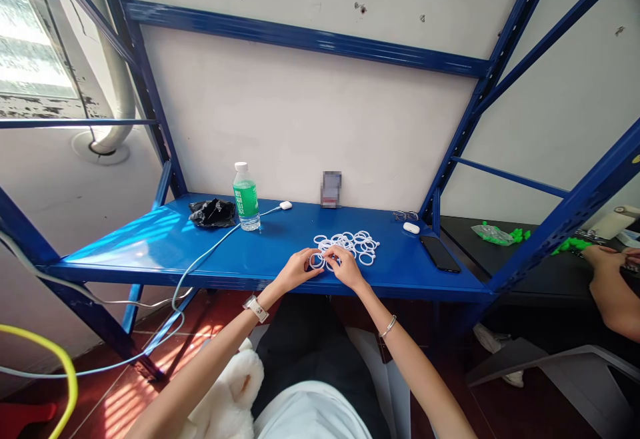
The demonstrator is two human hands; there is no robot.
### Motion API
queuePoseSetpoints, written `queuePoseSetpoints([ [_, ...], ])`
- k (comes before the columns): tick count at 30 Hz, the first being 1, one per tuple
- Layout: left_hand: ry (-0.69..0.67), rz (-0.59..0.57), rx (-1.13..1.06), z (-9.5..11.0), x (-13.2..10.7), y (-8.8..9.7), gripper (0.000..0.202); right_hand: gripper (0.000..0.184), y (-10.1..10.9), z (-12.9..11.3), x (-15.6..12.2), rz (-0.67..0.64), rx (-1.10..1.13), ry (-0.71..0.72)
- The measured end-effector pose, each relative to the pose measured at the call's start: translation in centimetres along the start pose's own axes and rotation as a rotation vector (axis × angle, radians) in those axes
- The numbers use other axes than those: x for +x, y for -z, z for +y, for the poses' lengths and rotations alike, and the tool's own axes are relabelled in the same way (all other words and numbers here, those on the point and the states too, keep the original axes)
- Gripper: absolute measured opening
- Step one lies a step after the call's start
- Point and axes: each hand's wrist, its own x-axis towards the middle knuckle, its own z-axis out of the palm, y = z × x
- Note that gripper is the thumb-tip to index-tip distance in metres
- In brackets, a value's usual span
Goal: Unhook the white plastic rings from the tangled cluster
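Close to the front edge of the blue table [150, 252], my left hand [299, 270] pinches a white ring [317, 261] between thumb and fingers. My right hand [345, 268] is beside it, its fingers closed at the right side of the same ring; another ring lies partly behind these fingers. A loose pile of white rings [357, 244] spreads on the table just beyond and to the right of my hands. Whether the right fingers grip the ring in my left hand or a second one is too small to tell.
A water bottle [247, 199] stands at the back left, near a crumpled black bag [212, 213] and a white cable [220, 242]. At the right lie a black phone [440, 254], a white case [411, 228] and glasses [405, 215]. Another person's hand [603, 257] is at the neighbouring table.
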Motion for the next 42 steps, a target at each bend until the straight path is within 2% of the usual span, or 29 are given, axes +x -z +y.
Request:
queuePoseSetpoints([
  [14,0.015,-0.001,-0.014,0.0,0.01,-0.09,0.046,0.013,0.0,-0.06,-0.05,0.021,-0.001,-0.001],
  [26,0.033,0.052,-0.044,-0.06,-0.1,-0.03,0.048,0.016,0.02,-0.04,0.01,0.024,-0.094,-0.039],
  [42,0.008,0.036,-0.026,0.09,-0.13,-0.02,0.045,0.015,-0.18,0.39,-0.01,0.033,-0.118,-0.04],
])
